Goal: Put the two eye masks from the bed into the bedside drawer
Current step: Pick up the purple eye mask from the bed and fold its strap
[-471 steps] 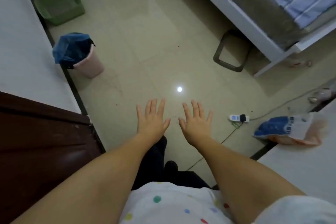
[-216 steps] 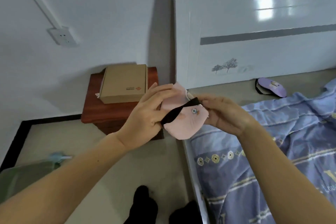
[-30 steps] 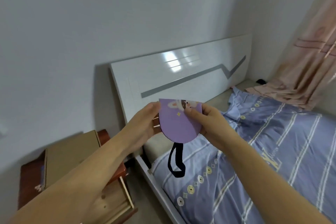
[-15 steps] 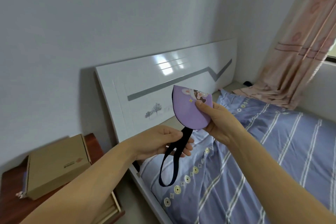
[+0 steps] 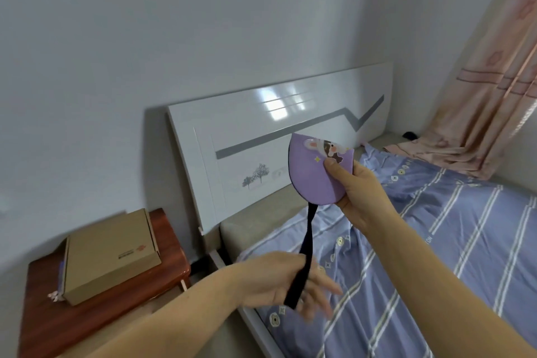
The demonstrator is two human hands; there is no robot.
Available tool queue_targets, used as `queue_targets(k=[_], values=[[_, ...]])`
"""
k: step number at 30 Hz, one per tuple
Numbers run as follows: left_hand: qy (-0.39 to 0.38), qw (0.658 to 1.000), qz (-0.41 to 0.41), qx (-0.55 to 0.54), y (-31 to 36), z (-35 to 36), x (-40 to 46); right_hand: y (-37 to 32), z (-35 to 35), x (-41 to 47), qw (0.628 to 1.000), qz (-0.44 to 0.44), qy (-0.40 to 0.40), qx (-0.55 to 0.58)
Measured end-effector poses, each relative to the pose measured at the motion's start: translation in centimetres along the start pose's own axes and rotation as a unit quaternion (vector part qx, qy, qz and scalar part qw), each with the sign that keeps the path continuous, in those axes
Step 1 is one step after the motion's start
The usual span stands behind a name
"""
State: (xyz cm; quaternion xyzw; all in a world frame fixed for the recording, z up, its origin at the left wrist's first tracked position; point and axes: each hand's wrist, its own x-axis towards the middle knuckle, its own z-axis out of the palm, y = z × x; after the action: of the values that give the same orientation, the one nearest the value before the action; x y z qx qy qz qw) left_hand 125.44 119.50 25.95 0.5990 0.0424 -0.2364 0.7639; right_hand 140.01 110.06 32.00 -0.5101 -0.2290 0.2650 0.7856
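Your right hand [image 5: 359, 197] pinches the folded purple eye mask [image 5: 316, 173] above the bed's [image 5: 436, 241] head end; your left hand [image 5: 286, 280] grips its black strap [image 5: 305, 247], probably tidying it for the drawer.

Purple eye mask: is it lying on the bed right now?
No, the purple eye mask is held up in the right hand, its strap pulled by the left hand.

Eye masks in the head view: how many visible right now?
1. The purple eye mask is held up over the bed by the right hand; the left hand grips its black strap. A second may be out of view.
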Motion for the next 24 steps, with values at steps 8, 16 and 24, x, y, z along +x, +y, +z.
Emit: queue_targets(k=[8,16,24], values=[[0.213,0.778,0.373,-0.459,5.2,-5.9,-1.6,1.8,0.6,-0.1,0.995,0.040,0.057,0.065],[0.171,0.908,-0.045,0.380,1.1,-3.8,-0.1,2.1,1.2,0.2,0.999,-0.002,0.024,-0.045],[0.444,0.633,0.349,0.530,4.5,-5.5,-0.3,2.8,1.3,1.1,0.983,0.121,0.063,0.121]])
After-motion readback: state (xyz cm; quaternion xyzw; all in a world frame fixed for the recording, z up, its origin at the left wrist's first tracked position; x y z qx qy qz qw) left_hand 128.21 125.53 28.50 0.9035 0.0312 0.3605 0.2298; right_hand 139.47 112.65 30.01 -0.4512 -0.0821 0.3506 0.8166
